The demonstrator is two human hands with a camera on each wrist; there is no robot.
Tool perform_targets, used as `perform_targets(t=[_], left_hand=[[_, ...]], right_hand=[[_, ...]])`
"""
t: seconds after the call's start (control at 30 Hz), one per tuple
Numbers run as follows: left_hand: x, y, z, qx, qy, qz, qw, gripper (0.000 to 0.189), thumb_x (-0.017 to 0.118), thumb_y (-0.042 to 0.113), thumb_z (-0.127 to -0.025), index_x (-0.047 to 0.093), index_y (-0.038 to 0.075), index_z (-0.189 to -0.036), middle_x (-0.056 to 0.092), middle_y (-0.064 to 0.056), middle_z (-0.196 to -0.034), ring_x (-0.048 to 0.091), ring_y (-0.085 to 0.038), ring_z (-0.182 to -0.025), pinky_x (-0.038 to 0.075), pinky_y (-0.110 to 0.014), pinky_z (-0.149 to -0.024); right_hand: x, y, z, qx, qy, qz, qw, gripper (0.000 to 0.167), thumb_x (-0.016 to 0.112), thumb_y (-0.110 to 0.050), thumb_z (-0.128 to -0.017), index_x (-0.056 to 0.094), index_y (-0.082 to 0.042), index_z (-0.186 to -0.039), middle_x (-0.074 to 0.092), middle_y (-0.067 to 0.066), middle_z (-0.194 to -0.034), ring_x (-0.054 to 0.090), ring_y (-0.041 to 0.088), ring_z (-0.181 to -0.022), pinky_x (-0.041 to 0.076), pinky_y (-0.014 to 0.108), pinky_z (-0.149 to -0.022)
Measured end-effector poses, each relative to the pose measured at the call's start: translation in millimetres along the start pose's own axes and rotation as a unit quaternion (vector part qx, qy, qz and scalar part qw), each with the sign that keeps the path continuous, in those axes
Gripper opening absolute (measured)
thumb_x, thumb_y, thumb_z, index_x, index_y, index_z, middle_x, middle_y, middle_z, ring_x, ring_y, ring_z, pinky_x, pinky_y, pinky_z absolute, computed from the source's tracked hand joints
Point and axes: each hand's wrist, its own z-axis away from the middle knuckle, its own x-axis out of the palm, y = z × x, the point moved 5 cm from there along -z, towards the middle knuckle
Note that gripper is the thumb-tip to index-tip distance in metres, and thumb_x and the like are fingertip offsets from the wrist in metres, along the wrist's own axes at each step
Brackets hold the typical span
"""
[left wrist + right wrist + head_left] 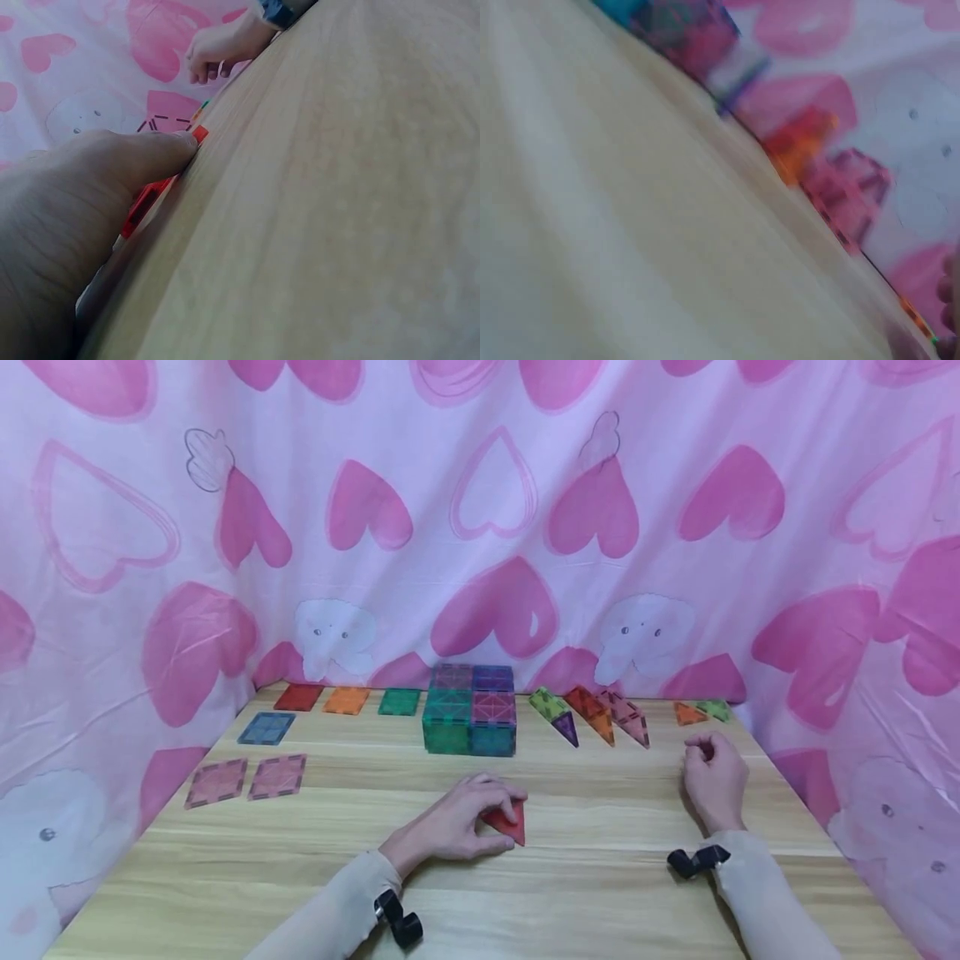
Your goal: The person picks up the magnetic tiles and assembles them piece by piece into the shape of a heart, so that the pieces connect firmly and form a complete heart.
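Near the middle of the table my left hand [461, 818] grips a red triangular magnetic tile [518, 828] between its thumb and fingers. The left wrist view has the thumb [154, 157] on the edge of that red tile, close to the wood; its far side is hidden by the hand. Over to the right, my right hand [716, 781] hangs loosely curled above the table with nothing visible in it. Nearest to it are an orange triangular tile [689, 714] and a green tile [713, 709]. In the right wrist view only blurred fingertips [946, 289] show.
At the back centre stands a block of coloured magnetic tiles [469, 735]. Right of it lie green-purple [551, 706], orange-red [592, 714] and pink [626, 718] tile groups. Square tiles, including a blue one [266, 728] and a pink one [277, 776], lie leftward. A heart-patterned curtain [405, 610] encloses the table.
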Motion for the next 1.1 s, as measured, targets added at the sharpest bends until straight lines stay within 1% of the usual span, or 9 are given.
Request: perform_targets(t=[0.13, 0.3, 0.4, 0.53, 0.63, 0.73, 0.83, 0.9, 1.1], left_hand=[[-0.4, -0.3, -1.0, 0.002, 0.004, 0.0, 1.0, 0.025, 0.088, 0.035, -0.096, 0.07, 0.028, -0.112, 0.068, 0.008, -0.15, 0.052, -0.014, -0.144, 0.04, -0.049, -0.124], [-2.1, -2.5, -2.0, -0.02, 0.019, 0.019, 0.9994, 0.036, 0.091, 0.036, -0.095, 0.07, 0.027, -0.123, 0.063, 0.01, -0.138, 0.056, -0.011, -0.131, 0.049, -0.038, -0.114], [-4.8, -2.8, -1.3, -0.034, 0.034, 0.051, 0.9976, 0.042, 0.093, 0.028, -0.094, 0.069, 0.023, -0.128, 0.058, 0.008, -0.136, 0.058, -0.011, -0.123, 0.053, -0.032, -0.105], [-6.8, -3.0, 0.3, -0.042, 0.05, 0.075, 0.995, 0.046, 0.09, 0.013, -0.095, 0.068, 0.016, -0.136, 0.058, 0.005, -0.14, 0.06, -0.014, -0.122, 0.055, -0.031, -0.102], [-7.1, -3.6, 0.9, -0.044, 0.058, 0.07, 0.9949, 0.05, 0.086, 0.007, -0.097, 0.066, 0.016, -0.142, 0.063, 0.001, -0.136, 0.061, -0.013, -0.119, 0.055, -0.031, -0.101], [-7.4, -4.3, 0.8, -0.051, 0.059, 0.068, 0.9947, 0.057, 0.084, 0.006, -0.099, 0.061, 0.016, -0.15, 0.067, 0.001, -0.128, 0.062, -0.011, -0.112, 0.056, -0.03, -0.097], [-8.8, -5.0, 0.6, -0.063, 0.06, 0.079, 0.993, 0.065, 0.086, 0.007, -0.098, 0.056, 0.016, -0.156, 0.069, 0.005, -0.118, 0.064, -0.008, -0.103, 0.057, -0.028, -0.09], [-10.0, -4.8, 0.4, -0.068, 0.062, 0.087, 0.9919, 0.066, 0.086, 0.007, -0.098, 0.056, 0.016, -0.156, 0.07, 0.007, -0.111, 0.065, -0.007, -0.097, 0.057, -0.027, -0.085], [-8.4, -5.1, 0.9, -0.061, 0.068, 0.081, 0.9925, 0.035, 0.087, 0.012, -0.098, 0.072, 0.018, -0.129, 0.077, 0.008, -0.113, 0.069, -0.003, -0.098, 0.059, -0.025, -0.086]], right_hand=[[7.9, 8.2, -16.8, -0.047, -0.066, 0.034, 0.9961, 0.025, 0.061, -0.003, -0.1, 0.071, 0.006, -0.122, 0.062, 0.028, -0.124, 0.058, 0.043, -0.114, 0.044, 0.054, -0.098], [19.8, 13.9, -37.6, -0.128, -0.112, 0.064, 0.9834, 0.042, 0.062, -0.001, -0.095, 0.062, 0.014, -0.135, 0.052, 0.041, -0.142, 0.044, 0.063, -0.136, 0.033, 0.075, -0.113], [25.0, 16.3, -46.8, -0.149, -0.134, 0.088, 0.9758, 0.056, 0.063, -0.004, -0.095, 0.055, 0.013, -0.148, 0.047, 0.041, -0.154, 0.039, 0.066, -0.141, 0.027, 0.08, -0.114], [31.4, 19.3, -51.3, -0.145, -0.191, 0.128, 0.9624, 0.065, 0.06, -0.016, -0.106, 0.042, 0.01, -0.163, 0.035, 0.037, -0.169, 0.031, 0.066, -0.151, 0.023, 0.085, -0.11], [35.2, 19.6, -51.4, -0.15, -0.229, 0.161, 0.9482, 0.064, 0.055, -0.026, -0.113, 0.04, 0.009, -0.164, 0.032, 0.034, -0.173, 0.027, 0.063, -0.155, 0.025, 0.083, -0.105], [37.6, 18.9, -51.6, -0.161, -0.247, 0.182, 0.9382, 0.06, 0.05, -0.031, -0.117, 0.044, 0.009, -0.162, 0.035, 0.033, -0.172, 0.029, 0.06, -0.155, 0.027, 0.079, -0.099], [38.3, 16.9, -51.6, -0.166, -0.24, 0.187, 0.938, 0.055, 0.05, -0.029, -0.118, 0.05, 0.009, -0.158, 0.041, 0.032, -0.169, 0.032, 0.059, -0.153, 0.029, 0.077, -0.096], [38.4, 16.0, -51.3, -0.166, -0.228, 0.176, 0.9432, 0.05, 0.052, -0.024, -0.117, 0.054, 0.008, -0.155, 0.044, 0.031, -0.165, 0.033, 0.059, -0.15, 0.029, 0.076, -0.095], [34.6, 16.8, -46.4, -0.171, -0.163, 0.124, 0.9637, 0.036, 0.059, -0.002, -0.107, 0.062, 0.012, -0.14, 0.053, 0.038, -0.146, 0.041, 0.061, -0.138, 0.03, 0.076, -0.099]])
